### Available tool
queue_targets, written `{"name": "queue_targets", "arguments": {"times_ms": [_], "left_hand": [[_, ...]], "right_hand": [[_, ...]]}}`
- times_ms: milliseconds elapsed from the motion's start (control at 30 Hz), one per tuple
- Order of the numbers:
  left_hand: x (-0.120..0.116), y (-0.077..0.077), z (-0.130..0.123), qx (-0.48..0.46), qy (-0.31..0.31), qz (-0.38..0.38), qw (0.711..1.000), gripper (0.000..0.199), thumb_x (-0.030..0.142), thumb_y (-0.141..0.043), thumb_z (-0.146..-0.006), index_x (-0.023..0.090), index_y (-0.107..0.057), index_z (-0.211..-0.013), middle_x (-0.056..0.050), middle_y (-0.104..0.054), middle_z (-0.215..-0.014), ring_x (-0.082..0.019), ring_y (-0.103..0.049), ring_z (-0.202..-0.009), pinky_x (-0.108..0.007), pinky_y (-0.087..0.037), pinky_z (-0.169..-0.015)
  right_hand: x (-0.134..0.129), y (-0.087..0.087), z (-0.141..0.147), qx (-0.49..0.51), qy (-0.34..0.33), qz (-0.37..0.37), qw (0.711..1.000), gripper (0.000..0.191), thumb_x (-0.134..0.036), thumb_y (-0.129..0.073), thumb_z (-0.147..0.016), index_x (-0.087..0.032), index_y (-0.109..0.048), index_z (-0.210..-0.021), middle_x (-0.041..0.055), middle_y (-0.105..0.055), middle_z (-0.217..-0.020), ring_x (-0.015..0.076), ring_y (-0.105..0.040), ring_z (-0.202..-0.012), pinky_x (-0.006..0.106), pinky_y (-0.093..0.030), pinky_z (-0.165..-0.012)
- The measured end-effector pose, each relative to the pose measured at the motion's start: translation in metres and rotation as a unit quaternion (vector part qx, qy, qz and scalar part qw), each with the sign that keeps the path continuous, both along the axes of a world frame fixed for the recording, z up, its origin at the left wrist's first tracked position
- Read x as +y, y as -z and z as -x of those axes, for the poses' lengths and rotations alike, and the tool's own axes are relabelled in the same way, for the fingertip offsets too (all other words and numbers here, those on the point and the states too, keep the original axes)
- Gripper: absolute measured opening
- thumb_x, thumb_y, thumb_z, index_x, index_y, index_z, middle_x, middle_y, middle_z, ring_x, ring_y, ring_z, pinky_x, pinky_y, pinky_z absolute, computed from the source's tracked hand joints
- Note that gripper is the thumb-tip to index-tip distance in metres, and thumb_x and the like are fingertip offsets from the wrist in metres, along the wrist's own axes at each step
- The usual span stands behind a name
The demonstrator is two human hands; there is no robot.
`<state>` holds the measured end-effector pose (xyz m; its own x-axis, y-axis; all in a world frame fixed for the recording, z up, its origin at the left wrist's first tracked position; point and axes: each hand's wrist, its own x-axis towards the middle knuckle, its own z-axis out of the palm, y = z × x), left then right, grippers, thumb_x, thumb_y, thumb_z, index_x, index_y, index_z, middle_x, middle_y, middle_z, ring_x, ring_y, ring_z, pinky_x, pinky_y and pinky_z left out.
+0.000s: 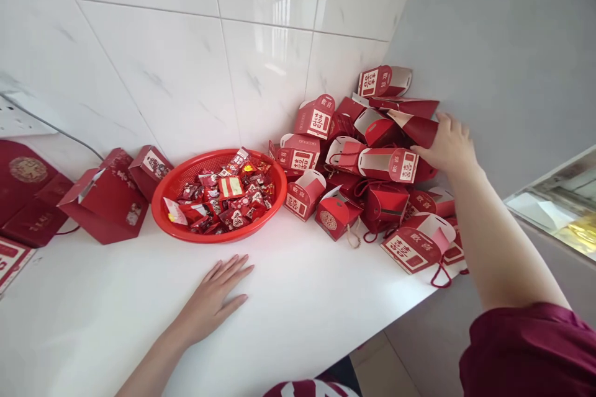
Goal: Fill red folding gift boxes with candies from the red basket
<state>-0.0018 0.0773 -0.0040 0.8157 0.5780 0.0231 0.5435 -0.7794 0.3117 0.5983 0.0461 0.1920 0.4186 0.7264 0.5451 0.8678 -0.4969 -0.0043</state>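
My left hand lies flat on the white table, fingers stretched out and holding nothing, just in front of a red plastic basket. Wrapped candies in mostly red wrappers fill that basket. At the right, my right hand reaches to the far side of a pile of red candy boxes. Its thumb and fingers are closed around the end of a dark red candy box on top of the pile. Several boxes in the pile have open flaps and cord handles.
Red boxes, among them a larger house-shaped one, stand left of the basket. A cable runs from a wall socket down behind them. White tiles back the table, and a grey panel rises at the right.
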Motion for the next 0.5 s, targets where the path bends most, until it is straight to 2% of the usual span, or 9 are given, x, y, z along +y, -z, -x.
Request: {"name": "queue_targets", "arguments": {"times_ms": [100, 200, 300, 367, 433, 500], "left_hand": [[-0.002, -0.001, 0.000, 0.001, 0.002, 0.005, 1.000, 0.057, 0.047, -0.047, -0.100, 0.041, -0.028, -0.154, 0.001, -0.030, -0.162, -0.026, -0.030, -0.150, -0.049, -0.025, -0.124], [-0.004, -0.003, 0.000, 0.004, -0.003, 0.018, 1.000, 0.056, 0.048, -0.046, -0.100, 0.041, -0.030, -0.153, 0.002, -0.030, -0.162, -0.026, -0.030, -0.150, -0.050, -0.024, -0.124], [-0.007, -0.006, 0.000, 0.005, -0.005, 0.031, 1.000, 0.055, 0.049, -0.045, -0.100, 0.040, -0.031, -0.153, 0.002, -0.029, -0.162, -0.026, -0.029, -0.151, -0.050, -0.023, -0.124], [-0.009, -0.008, 0.000, 0.009, -0.008, 0.040, 0.999, 0.055, 0.050, -0.044, -0.101, 0.040, -0.031, -0.153, 0.003, -0.028, -0.163, -0.026, -0.028, -0.151, -0.051, -0.023, -0.125], [-0.010, -0.008, 0.000, 0.011, -0.012, 0.049, 0.999, 0.055, 0.051, -0.043, -0.101, 0.040, -0.031, -0.153, 0.003, -0.027, -0.163, -0.026, -0.027, -0.151, -0.052, -0.022, -0.125], [-0.011, -0.007, 0.000, 0.008, -0.013, 0.051, 0.999, 0.054, 0.051, -0.042, -0.101, 0.039, -0.032, -0.153, 0.002, -0.027, -0.163, -0.026, -0.027, -0.151, -0.053, -0.022, -0.125]], "right_hand": [[0.026, 0.002, -0.005, 0.001, 0.035, -0.001, 0.999, 0.091, -0.065, -0.045, -0.085, 0.008, -0.034, -0.139, 0.0391, -0.047, -0.128, 0.0424, -0.048, -0.123, 0.044, -0.031, -0.071], [0.034, 0.002, -0.001, 0.003, 0.064, -0.004, 0.998, 0.084, -0.065, -0.042, -0.086, 0.007, -0.046, -0.128, 0.0342, -0.054, -0.118, 0.0386, -0.053, -0.115, 0.044, -0.028, -0.066], [0.026, -0.007, 0.016, -0.017, 0.078, -0.029, 0.996, 0.083, -0.067, -0.040, -0.089, 0.007, -0.049, -0.126, 0.0319, -0.055, -0.116, 0.0385, -0.053, -0.114, 0.045, -0.025, -0.065], [0.014, -0.016, 0.035, -0.047, 0.075, -0.085, 0.992, 0.083, -0.069, -0.039, -0.090, 0.004, -0.049, -0.129, 0.0310, -0.055, -0.119, 0.0383, -0.051, -0.119, 0.044, -0.026, -0.066], [0.000, -0.024, 0.060, -0.053, 0.053, -0.156, 0.985, 0.082, -0.069, -0.050, -0.087, 0.000, -0.049, -0.130, 0.0307, -0.055, -0.121, 0.0377, -0.051, -0.123, 0.044, -0.030, -0.068], [-0.015, -0.027, 0.089, -0.007, 0.007, -0.196, 0.981, 0.079, -0.064, -0.065, -0.083, -0.005, -0.047, -0.132, 0.0275, -0.058, -0.122, 0.0333, -0.056, -0.119, 0.042, -0.038, -0.074]]}}
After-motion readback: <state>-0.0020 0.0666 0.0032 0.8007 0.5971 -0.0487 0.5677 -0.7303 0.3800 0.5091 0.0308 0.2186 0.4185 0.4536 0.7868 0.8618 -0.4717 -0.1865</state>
